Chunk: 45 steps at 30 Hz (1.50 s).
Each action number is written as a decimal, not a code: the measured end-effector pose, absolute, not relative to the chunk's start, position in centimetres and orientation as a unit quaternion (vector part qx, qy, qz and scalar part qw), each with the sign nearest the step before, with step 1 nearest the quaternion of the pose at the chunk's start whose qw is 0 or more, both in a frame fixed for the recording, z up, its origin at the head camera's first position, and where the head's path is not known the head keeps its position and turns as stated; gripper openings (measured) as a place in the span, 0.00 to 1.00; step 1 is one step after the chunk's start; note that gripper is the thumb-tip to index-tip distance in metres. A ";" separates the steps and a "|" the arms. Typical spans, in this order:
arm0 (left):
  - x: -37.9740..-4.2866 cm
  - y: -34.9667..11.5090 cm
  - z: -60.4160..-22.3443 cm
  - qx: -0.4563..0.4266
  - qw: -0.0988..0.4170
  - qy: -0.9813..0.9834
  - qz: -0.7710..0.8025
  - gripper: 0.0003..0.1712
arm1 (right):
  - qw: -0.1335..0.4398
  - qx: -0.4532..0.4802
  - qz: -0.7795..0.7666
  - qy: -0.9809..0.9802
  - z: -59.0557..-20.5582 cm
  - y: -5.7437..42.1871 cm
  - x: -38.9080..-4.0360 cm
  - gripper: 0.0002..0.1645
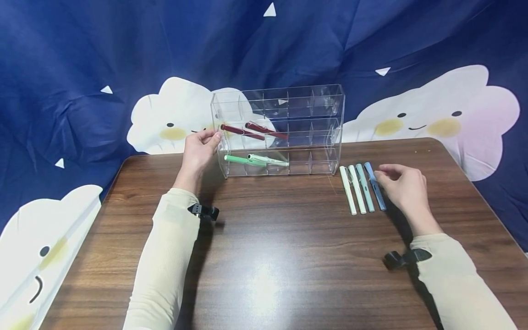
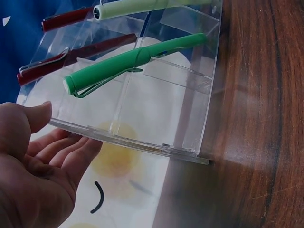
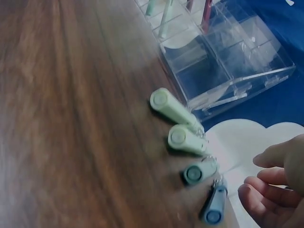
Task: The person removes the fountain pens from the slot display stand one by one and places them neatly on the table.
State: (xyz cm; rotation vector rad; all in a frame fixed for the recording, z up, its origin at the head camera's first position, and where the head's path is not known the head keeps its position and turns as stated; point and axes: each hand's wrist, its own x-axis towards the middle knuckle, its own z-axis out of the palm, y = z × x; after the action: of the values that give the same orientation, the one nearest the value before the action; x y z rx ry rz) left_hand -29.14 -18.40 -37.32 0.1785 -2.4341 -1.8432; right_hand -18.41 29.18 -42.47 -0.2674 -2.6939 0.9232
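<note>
A clear acrylic pen rack (image 1: 299, 161) stands upright toward the back of the table. My left hand (image 1: 200, 151) holds its left side edge, thumb in front and fingers behind (image 2: 61, 152). Two dark red pens (image 1: 268, 130) lie in the middle tier; a green pen (image 1: 243, 160) and a pale green pen (image 1: 272, 160) lie in the bottom tier. Right of the rack, a row of pens rests on the table: two pale green pens (image 1: 348, 190), a teal pen (image 1: 365, 188) and a blue pen (image 1: 375, 187). Beside the blue pen, my right hand (image 1: 404, 185) holds nothing, fingers loosely bent.
Brown wood-grain table (image 1: 288, 252) carries the rack and pens. Behind it hangs a dark blue curtain (image 1: 185, 41) with white cloud faces. Black camera straps (image 1: 202, 211) sit on both wrists.
</note>
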 end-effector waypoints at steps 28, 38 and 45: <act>-29.0 -18.1 -37.5 0.065 0.049 -0.796 -0.599 0.26 | 0.177 0.054 0.414 -0.891 -40.6 21.8 -20.2 0.15; -29.0 -18.2 -37.6 0.071 0.040 -0.789 -0.609 0.27 | 0.164 0.100 0.410 -0.892 -39.9 18.9 -20.9 0.13; -29.0 -18.1 -37.3 0.071 0.034 -0.795 -0.601 0.26 | 0.154 0.125 0.420 -0.886 -39.7 17.3 -21.6 0.13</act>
State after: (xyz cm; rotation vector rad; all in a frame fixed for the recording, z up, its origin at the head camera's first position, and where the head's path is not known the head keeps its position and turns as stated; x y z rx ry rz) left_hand -29.02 -18.13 -37.34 0.2184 -2.4455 -1.8474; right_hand -21.56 17.33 -39.74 0.3597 -2.5393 1.2027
